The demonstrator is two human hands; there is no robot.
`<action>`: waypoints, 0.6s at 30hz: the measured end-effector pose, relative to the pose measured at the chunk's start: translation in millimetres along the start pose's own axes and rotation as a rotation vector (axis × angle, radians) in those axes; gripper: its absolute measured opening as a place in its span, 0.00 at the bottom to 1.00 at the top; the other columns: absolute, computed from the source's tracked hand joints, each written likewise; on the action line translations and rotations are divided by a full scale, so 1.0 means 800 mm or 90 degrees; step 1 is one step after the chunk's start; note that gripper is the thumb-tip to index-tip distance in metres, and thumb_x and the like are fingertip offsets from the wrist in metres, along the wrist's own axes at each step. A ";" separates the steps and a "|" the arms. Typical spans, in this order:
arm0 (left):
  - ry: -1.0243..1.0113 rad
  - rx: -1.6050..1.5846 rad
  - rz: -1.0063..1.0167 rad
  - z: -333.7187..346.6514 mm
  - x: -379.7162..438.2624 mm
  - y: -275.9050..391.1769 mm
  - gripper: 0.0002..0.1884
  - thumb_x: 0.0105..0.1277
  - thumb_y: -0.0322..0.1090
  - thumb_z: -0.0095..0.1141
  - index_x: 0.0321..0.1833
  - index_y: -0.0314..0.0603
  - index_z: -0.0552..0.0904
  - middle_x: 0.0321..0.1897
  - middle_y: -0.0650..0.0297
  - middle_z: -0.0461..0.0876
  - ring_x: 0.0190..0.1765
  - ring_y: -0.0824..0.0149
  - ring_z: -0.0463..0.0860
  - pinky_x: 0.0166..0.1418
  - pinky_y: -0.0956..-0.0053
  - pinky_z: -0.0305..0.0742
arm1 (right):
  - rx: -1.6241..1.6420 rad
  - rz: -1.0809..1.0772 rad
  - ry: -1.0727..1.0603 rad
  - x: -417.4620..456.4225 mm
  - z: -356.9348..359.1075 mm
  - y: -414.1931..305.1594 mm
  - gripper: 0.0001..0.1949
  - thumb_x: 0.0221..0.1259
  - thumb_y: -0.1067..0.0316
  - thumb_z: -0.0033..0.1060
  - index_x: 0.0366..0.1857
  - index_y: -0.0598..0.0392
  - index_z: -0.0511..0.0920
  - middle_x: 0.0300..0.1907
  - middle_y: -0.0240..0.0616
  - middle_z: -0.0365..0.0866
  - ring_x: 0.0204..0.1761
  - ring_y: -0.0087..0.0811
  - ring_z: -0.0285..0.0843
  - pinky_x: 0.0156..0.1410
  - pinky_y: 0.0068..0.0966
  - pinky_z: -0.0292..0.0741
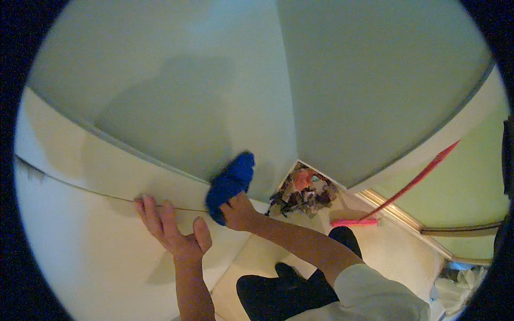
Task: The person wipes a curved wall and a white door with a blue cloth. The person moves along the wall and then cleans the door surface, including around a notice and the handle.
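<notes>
My right hand [239, 212] grips a bunched blue cloth [232, 182], which lies against the lower edge of the grey-green wall panel [192, 120], at its pale border. To the left, my left hand [174, 228] has its fingers spread and holds nothing. Its fingertips are at the dark seam [92, 191] between the pale border and the white surface [112, 248] below; whether they press on it I cannot tell.
A heap of mixed scraps [307, 192] lies in the corner where the panels meet. Right of it a pink-headed broom [355, 222] with a red handle leans on a green wall [461, 180]. Whitish plastic bags [459, 289] lie at the lower right.
</notes>
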State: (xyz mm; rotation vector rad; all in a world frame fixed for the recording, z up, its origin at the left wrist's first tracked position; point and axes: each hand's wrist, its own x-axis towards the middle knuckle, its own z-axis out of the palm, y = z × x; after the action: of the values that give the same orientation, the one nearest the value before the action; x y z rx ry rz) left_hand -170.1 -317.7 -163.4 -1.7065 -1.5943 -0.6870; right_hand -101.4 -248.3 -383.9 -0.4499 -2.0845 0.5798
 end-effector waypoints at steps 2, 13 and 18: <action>0.008 -0.004 0.015 0.013 -0.007 0.009 0.31 0.74 0.49 0.51 0.74 0.39 0.66 0.78 0.40 0.58 0.80 0.32 0.54 0.79 0.34 0.48 | 0.019 -0.039 0.069 -0.024 0.026 0.027 0.24 0.45 0.55 0.70 0.48 0.53 0.84 0.45 0.59 0.77 0.54 0.63 0.72 0.58 0.68 0.66; 0.135 0.087 -0.010 0.059 0.001 0.006 0.41 0.68 0.59 0.54 0.76 0.36 0.65 0.77 0.42 0.62 0.81 0.37 0.56 0.81 0.38 0.42 | 0.002 -0.344 0.321 0.260 -0.155 -0.014 0.31 0.58 0.59 0.61 0.71 0.43 0.72 0.78 0.47 0.61 0.67 0.60 0.69 0.76 0.68 0.46; 0.090 0.332 -0.048 0.084 0.009 0.021 0.38 0.63 0.51 0.62 0.75 0.44 0.70 0.80 0.51 0.60 0.82 0.40 0.53 0.81 0.33 0.38 | -0.085 -0.209 0.381 0.193 -0.104 0.083 0.39 0.42 0.66 0.70 0.68 0.46 0.73 0.79 0.53 0.55 0.67 0.64 0.68 0.78 0.70 0.42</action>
State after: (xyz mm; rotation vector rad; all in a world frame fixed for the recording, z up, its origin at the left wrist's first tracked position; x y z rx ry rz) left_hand -158.0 -261.1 -201.8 -1.1963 -1.5722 -0.3711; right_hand -106.7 -94.6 -276.9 -0.2975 -1.5734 0.0882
